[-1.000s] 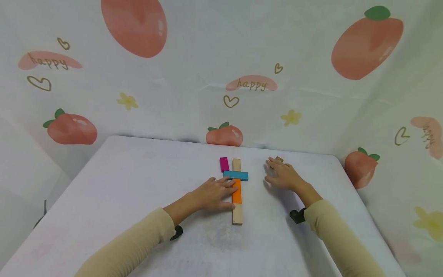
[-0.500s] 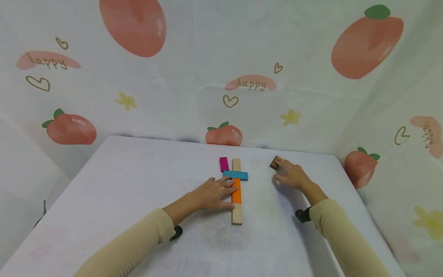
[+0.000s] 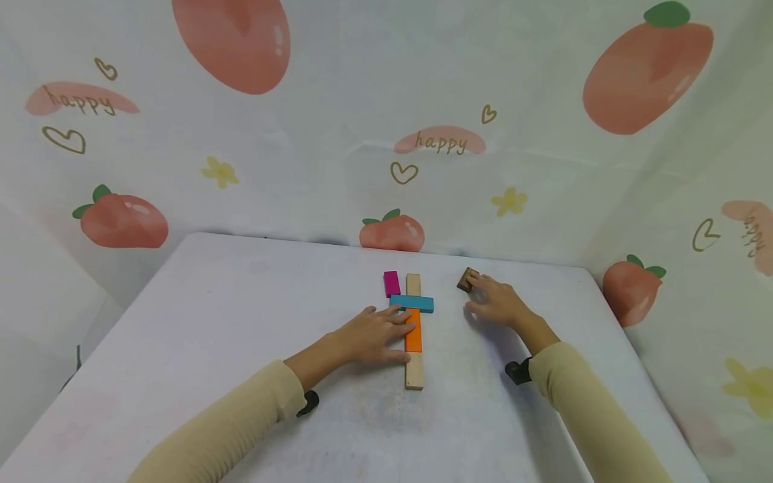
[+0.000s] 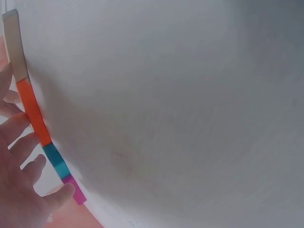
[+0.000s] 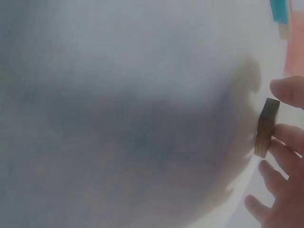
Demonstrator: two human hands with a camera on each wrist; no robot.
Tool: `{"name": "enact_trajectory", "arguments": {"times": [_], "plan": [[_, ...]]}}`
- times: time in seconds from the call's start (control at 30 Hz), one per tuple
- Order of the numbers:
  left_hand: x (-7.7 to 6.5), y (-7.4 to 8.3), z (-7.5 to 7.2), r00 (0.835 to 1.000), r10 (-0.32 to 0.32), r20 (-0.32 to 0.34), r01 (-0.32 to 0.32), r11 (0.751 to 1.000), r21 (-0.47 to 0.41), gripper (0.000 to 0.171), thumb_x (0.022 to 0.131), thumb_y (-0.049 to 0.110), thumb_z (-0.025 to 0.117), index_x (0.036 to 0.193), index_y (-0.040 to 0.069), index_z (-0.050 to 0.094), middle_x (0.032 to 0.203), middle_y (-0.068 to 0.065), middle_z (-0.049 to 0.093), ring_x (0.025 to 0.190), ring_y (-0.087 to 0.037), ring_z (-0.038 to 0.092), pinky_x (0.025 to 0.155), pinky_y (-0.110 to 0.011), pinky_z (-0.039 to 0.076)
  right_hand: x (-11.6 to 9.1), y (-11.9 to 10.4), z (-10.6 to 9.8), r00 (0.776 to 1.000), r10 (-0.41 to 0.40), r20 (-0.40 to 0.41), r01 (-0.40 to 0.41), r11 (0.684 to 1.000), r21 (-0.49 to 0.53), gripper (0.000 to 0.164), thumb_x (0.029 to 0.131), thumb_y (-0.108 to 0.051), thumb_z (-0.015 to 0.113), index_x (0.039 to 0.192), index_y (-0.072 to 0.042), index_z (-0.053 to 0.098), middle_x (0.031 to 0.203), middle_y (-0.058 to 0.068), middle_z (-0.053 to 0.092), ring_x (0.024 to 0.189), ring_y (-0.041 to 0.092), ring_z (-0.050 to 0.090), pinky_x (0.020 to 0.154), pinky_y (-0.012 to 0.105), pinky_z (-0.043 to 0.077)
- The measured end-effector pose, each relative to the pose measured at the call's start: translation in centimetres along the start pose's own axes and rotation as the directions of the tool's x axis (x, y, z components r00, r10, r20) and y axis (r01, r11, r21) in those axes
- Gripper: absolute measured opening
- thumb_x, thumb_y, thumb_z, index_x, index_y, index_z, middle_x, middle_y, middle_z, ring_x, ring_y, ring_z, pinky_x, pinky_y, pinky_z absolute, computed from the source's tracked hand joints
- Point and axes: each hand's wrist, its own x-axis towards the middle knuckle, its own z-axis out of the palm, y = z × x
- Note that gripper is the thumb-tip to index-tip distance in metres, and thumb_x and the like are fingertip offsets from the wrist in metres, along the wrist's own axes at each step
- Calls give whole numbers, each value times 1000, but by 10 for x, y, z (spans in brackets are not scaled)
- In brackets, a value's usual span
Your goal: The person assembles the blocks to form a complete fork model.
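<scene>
My left hand [image 3: 374, 335] lies with spread fingers over a row of wooden blocks, its fingertips on the orange block [image 3: 413, 339] and its thumb by the plain wood block [image 3: 414, 376] at the near end. A blue block [image 3: 417, 304] lies crosswise beyond the orange one, between it and another plain block [image 3: 413, 283]. The magenta block [image 3: 392, 283] sits just left of that far block. To the right, my right hand [image 3: 498, 302] touches a small brown block [image 5: 267, 127] with its fingertips. In the right wrist view the thumb stands apart from this block.
The blocks lie on a white table [image 3: 241, 295]. Behind and to the right hangs a white cloth [image 3: 326, 121] with a fruit print, close to the table's far edge. A dark wrist device [image 3: 519, 371] shows below the right sleeve.
The brown block, at first mostly covered by my right hand, has come into view and slid left toward the row. My right hand shifted right, then left with it. The left hand stays put.
</scene>
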Motion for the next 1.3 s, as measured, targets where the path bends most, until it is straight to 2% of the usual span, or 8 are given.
{"name": "enact_trajectory", "arguments": {"times": [0.3, 0.67, 1.3], "plan": [[1, 0, -2, 1000, 3, 4, -3, 1000, 11, 68, 94, 62, 52, 150, 23, 46, 158, 1, 38, 149, -26, 27, 111, -62, 32, 7, -20, 3, 999, -29, 43, 30, 999, -22, 66, 91, -29, 63, 145, 4, 46, 148, 26, 45, 138, 47, 37, 108, 67, 30], [1, 1, -3, 1000, 4, 2, -4, 1000, 21, 69, 94, 62, 53, 150, 23, 46, 157, 1, 39, 149, -26, 27, 110, -62, 33, 15, -30, 11, 993, -65, 94, 68, 997, -22, 67, 90, -31, 62, 147, 0, 46, 154, 19, 40, 142, 43, 35, 110, 65, 29], [0, 0, -2, 1000, 5, -1, -5, 1000, 17, 68, 94, 62, 53, 149, 22, 48, 157, 1, 39, 149, -27, 26, 109, -63, 34, 13, -54, 12, 985, -89, 151, 98, 994, -54, 67, 90, -34, 62, 148, -5, 47, 155, 16, 40, 144, 40, 33, 112, 65, 26]]}}
